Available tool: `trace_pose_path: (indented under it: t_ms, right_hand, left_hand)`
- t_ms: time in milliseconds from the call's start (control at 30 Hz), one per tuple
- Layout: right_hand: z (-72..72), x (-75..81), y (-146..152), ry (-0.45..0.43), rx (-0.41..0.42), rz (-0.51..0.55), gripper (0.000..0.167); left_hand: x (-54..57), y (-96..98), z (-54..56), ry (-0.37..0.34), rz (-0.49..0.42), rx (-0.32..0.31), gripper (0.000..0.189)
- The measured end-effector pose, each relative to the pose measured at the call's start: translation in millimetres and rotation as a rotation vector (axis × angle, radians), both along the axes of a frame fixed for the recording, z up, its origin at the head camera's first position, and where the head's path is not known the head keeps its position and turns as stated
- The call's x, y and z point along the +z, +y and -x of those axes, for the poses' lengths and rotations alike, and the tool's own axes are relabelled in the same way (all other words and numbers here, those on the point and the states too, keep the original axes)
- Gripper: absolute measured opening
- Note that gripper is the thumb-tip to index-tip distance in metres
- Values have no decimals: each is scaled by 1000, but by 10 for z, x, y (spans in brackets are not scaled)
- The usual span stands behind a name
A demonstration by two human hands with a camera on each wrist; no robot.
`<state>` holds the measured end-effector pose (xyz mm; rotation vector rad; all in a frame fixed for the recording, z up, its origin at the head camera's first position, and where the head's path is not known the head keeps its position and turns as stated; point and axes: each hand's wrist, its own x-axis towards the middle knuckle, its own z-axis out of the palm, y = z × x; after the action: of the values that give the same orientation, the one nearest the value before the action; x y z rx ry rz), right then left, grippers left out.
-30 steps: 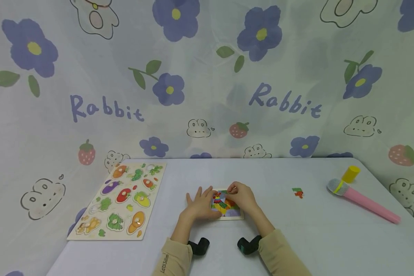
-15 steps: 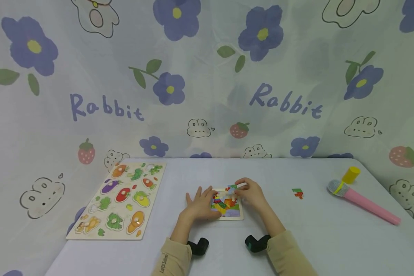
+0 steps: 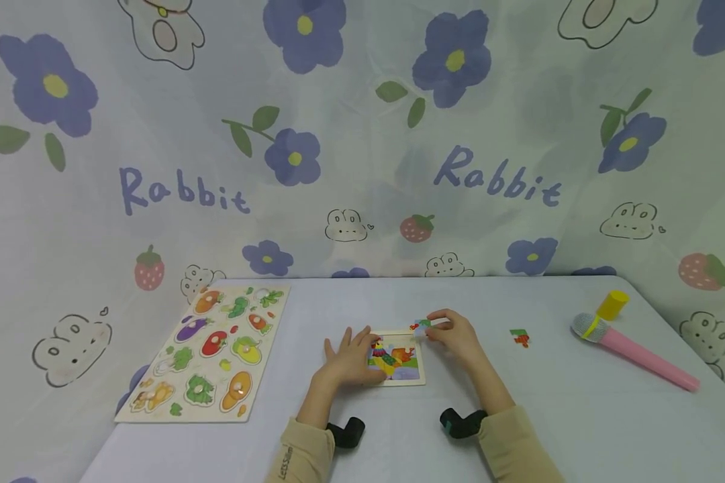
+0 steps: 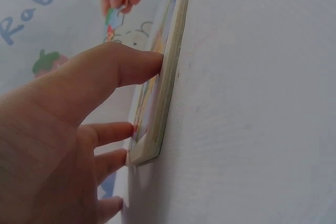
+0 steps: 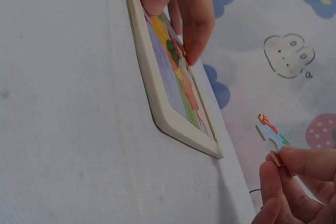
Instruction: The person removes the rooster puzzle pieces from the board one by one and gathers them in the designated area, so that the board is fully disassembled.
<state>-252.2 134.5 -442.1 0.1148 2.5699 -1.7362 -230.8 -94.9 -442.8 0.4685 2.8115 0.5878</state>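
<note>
My left hand [image 3: 350, 362] rests on the left side of a small framed jigsaw puzzle [image 3: 421, 370], fingers spread. In the left wrist view its thumb [image 4: 139, 66] presses on the frame's near edge. A colourful rooster picture fills much of the frame; pale backing shows along its top. Just beyond the upper right corner, my right hand [image 3: 459, 339] pinches a jigsaw piece [image 3: 421, 327] between thumb and fingers. Seen from the right wrist, this piece [image 5: 273, 135] is light blue with red and green, held up off the table, apart from the frame.
Another jigsaw piece [image 3: 520, 337], green and orange-red, lies right of the puzzle. Farther right are a pink toy microphone [image 3: 646, 359] and a yellow cylinder [image 3: 613, 305]. A large vegetable peg board [image 3: 217, 359] lies at the left. A patterned curtain [image 3: 362, 168] hangs behind the table.
My right hand has lifted the jigsaw piece from the puzzle's top area and carried it right, past the upper right corner. The left hand has stayed on the frame.
</note>
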Motion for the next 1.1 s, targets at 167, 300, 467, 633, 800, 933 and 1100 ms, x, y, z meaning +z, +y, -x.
trace_pose_path:
  t_ms: [167, 300, 467, 633, 800, 933, 1100]
  right_hand:
    - [9, 22, 85, -12, -18, 18, 29]
    - [7, 47, 147, -19, -35, 28, 29]
    - [3, 72, 224, -21, -55, 39, 29]
    - [14, 78, 330, -35, -73, 39, 31]
    - [11, 103, 456, -46, -76, 52, 34]
    - [-3, 132, 546, -40, -75, 74, 38]
    - [-20, 163, 634, -56, -89, 99, 42]
  left_hand:
    - [-11, -2, 4, 4, 4, -1, 74]
    - [-6, -4, 6, 8, 5, -2, 74]
    - [-5, -1, 3, 9, 9, -6, 74]
    - [-16, 1, 3, 11, 3, -3, 74]
    - [-25, 1, 3, 10, -7, -3, 74]
    - [-28, -2, 6, 7, -3, -5, 74]
    - [-26, -6, 10, 6, 1, -4, 74]
